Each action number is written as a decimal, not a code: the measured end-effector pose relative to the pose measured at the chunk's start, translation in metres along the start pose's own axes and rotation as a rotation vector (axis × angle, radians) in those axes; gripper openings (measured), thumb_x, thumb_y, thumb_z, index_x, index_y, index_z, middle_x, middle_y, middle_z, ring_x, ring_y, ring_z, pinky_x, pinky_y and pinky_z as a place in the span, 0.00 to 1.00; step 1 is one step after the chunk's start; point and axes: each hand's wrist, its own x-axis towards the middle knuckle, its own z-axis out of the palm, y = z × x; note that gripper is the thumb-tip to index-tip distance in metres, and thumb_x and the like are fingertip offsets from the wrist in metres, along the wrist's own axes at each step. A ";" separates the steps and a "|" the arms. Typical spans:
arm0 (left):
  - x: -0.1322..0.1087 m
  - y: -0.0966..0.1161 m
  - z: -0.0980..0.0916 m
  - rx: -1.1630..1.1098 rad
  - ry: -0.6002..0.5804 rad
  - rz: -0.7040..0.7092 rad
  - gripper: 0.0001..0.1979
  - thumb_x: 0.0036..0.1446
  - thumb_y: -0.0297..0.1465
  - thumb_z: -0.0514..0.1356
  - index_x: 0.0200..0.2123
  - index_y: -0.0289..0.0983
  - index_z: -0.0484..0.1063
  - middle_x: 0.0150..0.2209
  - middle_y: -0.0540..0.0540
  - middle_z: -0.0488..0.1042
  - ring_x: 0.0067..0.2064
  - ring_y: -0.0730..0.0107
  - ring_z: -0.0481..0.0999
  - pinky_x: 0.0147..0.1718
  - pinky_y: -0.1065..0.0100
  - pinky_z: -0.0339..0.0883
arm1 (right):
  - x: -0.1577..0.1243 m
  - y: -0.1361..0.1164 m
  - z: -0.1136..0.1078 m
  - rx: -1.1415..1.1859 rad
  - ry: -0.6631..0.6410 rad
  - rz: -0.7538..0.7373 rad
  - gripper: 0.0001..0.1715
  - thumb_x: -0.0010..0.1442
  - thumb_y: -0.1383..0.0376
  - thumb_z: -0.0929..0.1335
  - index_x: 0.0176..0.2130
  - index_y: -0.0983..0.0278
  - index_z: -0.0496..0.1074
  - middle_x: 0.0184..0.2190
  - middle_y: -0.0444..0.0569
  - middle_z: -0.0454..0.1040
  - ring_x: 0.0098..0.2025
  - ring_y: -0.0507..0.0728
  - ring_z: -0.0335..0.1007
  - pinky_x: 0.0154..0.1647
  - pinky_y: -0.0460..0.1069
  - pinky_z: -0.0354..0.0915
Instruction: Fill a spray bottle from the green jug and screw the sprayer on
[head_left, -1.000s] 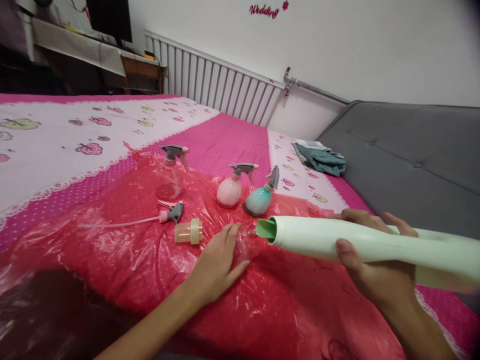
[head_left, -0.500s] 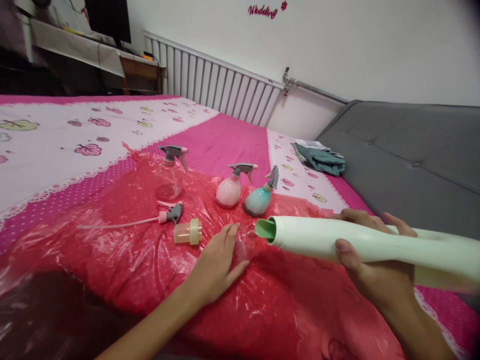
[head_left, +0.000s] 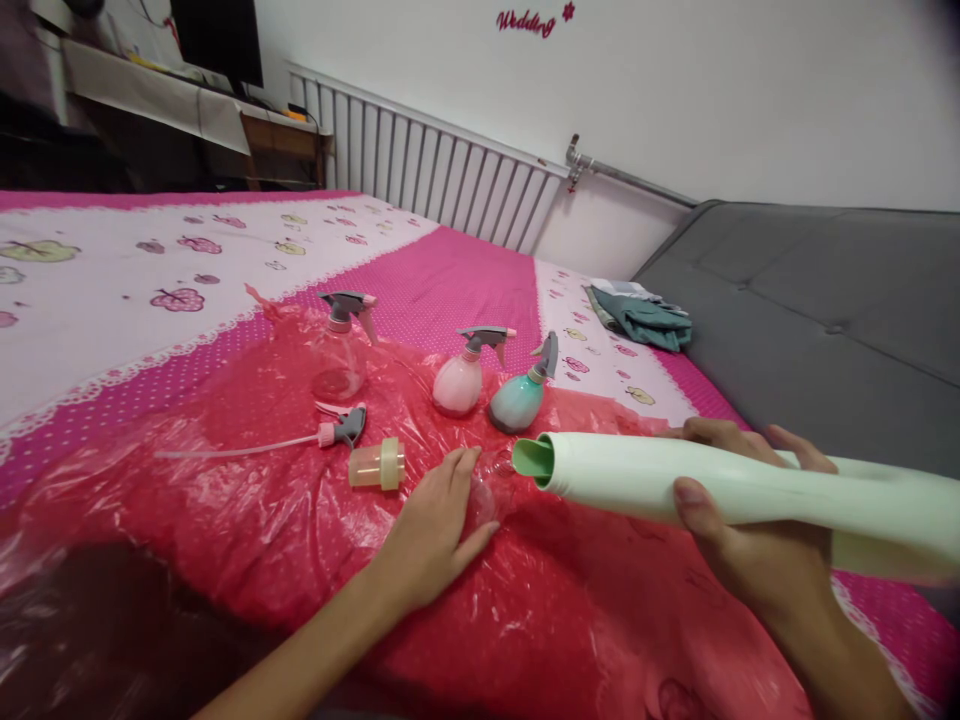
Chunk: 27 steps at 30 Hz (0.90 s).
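Note:
My right hand (head_left: pixel 750 545) is wrapped round a long pale green jug (head_left: pixel 675 478), held level with its spout (head_left: pixel 532 460) pointing left. My left hand (head_left: pixel 435 525) rests on the red plastic sheet (head_left: pixel 247 520), its fingers curled against a small clear bottle (head_left: pixel 484 490) whose mouth sits just under the spout. A loose spray head with a long tube (head_left: pixel 341 428) and a clear cap with a green ring (head_left: pixel 379 463) lie left of my left hand. Behind them stand a clear spray bottle (head_left: pixel 341 345), a pink one (head_left: pixel 461 375) and a teal one (head_left: pixel 519 392).
The sheet covers a pink and white bedspread (head_left: pixel 150 270). Folded teal cloth (head_left: pixel 641 317) lies at the bed's far right. A grey sofa (head_left: pixel 825 310) borders the right side, and a white radiator (head_left: pixel 435 170) runs along the far wall.

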 end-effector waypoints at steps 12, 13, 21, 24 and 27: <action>0.001 0.001 0.000 -0.016 0.000 -0.003 0.36 0.73 0.39 0.59 0.76 0.38 0.47 0.71 0.25 0.67 0.70 0.33 0.72 0.66 0.31 0.71 | 0.002 -0.004 0.000 -0.017 0.003 0.002 0.19 0.71 0.49 0.59 0.52 0.55 0.68 0.43 0.49 0.82 0.45 0.68 0.77 0.59 0.68 0.57; 0.001 0.001 0.000 -0.018 0.002 -0.002 0.36 0.73 0.39 0.60 0.76 0.38 0.47 0.71 0.25 0.67 0.70 0.33 0.72 0.66 0.32 0.71 | 0.002 -0.003 -0.001 -0.015 0.002 0.000 0.19 0.71 0.49 0.60 0.52 0.55 0.68 0.43 0.49 0.82 0.45 0.69 0.77 0.59 0.68 0.57; 0.001 0.000 0.000 -0.050 0.013 -0.012 0.36 0.72 0.39 0.61 0.76 0.38 0.50 0.71 0.27 0.67 0.71 0.35 0.72 0.67 0.35 0.70 | -0.001 0.002 0.000 -0.005 -0.010 0.005 0.18 0.70 0.50 0.61 0.54 0.54 0.68 0.43 0.49 0.81 0.46 0.70 0.76 0.59 0.68 0.56; 0.000 -0.001 0.001 -0.060 0.013 -0.019 0.36 0.72 0.39 0.61 0.76 0.39 0.50 0.72 0.28 0.67 0.71 0.35 0.72 0.68 0.34 0.70 | 0.000 0.002 0.000 -0.007 -0.004 0.004 0.17 0.70 0.51 0.62 0.54 0.54 0.68 0.43 0.48 0.81 0.46 0.69 0.75 0.59 0.67 0.56; 0.001 0.000 0.000 -0.051 0.003 -0.026 0.36 0.73 0.39 0.60 0.76 0.38 0.49 0.72 0.27 0.67 0.71 0.34 0.72 0.67 0.33 0.70 | 0.000 0.001 0.000 -0.012 0.002 -0.005 0.17 0.70 0.52 0.62 0.53 0.54 0.68 0.43 0.48 0.81 0.45 0.68 0.75 0.59 0.66 0.55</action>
